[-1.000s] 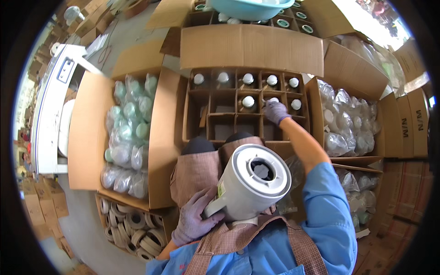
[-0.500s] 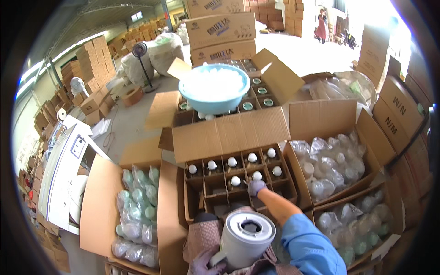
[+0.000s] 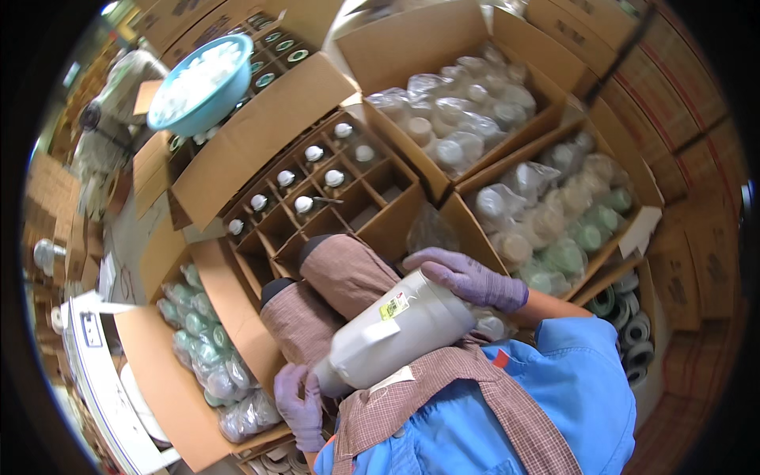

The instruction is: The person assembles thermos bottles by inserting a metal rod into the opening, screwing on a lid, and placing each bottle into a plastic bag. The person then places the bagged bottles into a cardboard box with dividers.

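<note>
A grey plastic jug (image 3: 412,328) with a side handle and a yellow-green sticker lies tilted across my lap. My right hand (image 3: 471,281), in a purple glove, rests over its wide end with the fingers curved along the rim. At the narrow end, my left hand (image 3: 301,404), gloved the same way, has its fingers curled against the jug; part of its grip is hidden. Beyond my knees stands a divided carton (image 3: 372,218), where several white round tops (image 3: 303,205) stick up from the compartments. Some compartments near me hold nothing visible.
Open cartons of bagged glass liners stand to the left (image 3: 207,340) and right (image 3: 467,119), with another carton (image 3: 554,206) nearer on the right. A blue basin (image 3: 202,87) of white pieces sits on a farther divided box. Grey rings (image 3: 633,328) lie at lower right.
My right hand has left the divided carton for the jug's wide end. The jug has tipped over from standing, and my left hand is now at its narrow end. The view has turned.
</note>
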`<state>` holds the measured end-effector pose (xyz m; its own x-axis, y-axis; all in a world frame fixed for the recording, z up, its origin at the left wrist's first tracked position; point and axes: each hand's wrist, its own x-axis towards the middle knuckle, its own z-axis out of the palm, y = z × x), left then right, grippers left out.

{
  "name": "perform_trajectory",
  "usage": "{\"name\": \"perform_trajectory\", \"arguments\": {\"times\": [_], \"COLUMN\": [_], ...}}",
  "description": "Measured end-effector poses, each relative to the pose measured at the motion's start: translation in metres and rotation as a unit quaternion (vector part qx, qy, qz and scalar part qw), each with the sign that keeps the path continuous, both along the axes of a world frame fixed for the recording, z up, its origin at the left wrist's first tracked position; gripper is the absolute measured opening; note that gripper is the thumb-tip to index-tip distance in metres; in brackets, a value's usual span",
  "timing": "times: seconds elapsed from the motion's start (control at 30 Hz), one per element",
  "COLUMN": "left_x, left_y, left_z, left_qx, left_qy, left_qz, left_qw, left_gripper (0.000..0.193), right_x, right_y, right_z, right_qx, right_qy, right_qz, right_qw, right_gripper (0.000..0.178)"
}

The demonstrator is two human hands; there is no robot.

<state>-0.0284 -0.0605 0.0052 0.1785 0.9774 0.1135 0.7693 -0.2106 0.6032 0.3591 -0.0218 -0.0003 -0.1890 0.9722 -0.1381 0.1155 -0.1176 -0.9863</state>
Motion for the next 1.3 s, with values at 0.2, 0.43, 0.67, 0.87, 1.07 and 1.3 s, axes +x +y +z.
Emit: {"name": "perform_trajectory", "arguments": {"times": [0.2, 0.43, 0.67, 0.87, 1.07, 1.3], "left_x": [-0.005, 0.008, 0.096, 0.075, 0.072, 0.077], "left_y": [0.017, 0.134, 0.184, 0.170, 0.171, 0.165], "left_z": [-0.020, 0.035, 0.006, 0.004, 0.006, 0.011], "left_qx": [-0.063, 0.002, -0.082, -0.104, -0.111, -0.103], "left_qy": [-0.068, -0.370, -0.445, -0.521, -0.523, -0.498], "left_qz": [0.069, -0.029, -0.152, -0.104, -0.075, -0.024], "left_qw": [0.993, 0.928, 0.879, 0.841, 0.842, 0.861], "left_gripper": [0.047, 0.058, 0.045, 0.044, 0.056, 0.065], "right_x": [-0.027, -0.037, 0.253, 0.443, 0.509, 0.412], "right_y": [-0.061, -0.036, 0.054, 0.030, 0.014, 0.078], "right_z": [-0.013, -0.009, -0.110, -0.216, -0.271, -0.137], "right_qx": [0.009, 0.137, 0.201, -0.124, -0.133, 0.086], "right_qy": [0.030, 0.009, -0.161, -0.284, -0.187, -0.013], "right_qz": [-0.148, 0.027, -0.572, -0.634, -0.634, -0.552], "right_qw": [0.988, 0.990, 0.778, 0.709, 0.739, 0.829], "right_gripper": [0.038, 0.027, 0.023, 0.042, 0.048, 0.040]}}
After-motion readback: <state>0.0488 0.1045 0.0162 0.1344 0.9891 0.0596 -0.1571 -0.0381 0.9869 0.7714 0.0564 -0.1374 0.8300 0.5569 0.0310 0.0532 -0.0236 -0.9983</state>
